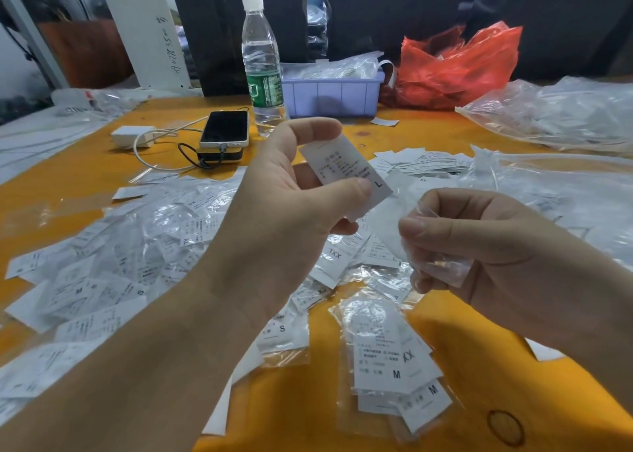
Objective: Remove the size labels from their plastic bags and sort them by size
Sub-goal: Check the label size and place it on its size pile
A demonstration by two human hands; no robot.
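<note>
My left hand (287, 194) pinches a white size label marked L (346, 169) between thumb and fingers, raised above the table. Just to its right, my right hand (479, 242) grips a small clear plastic bag (442, 266) that looks empty, its fingers curled round it. Below both hands a heap of bagged labels (144, 246) covers the orange table (342, 400). Bagged M labels (394, 366) lie at the front, an S label (281, 331) beside them. A row of loose white labels (421, 162) lies further back on the right.
A water bottle (262, 64), a phone on a power bank (224, 131) with a white charger and cable, and a lilac bin (332, 92) of labels stand at the back. A red plastic bag (455, 68) and large clear bags (565, 116) lie at the right.
</note>
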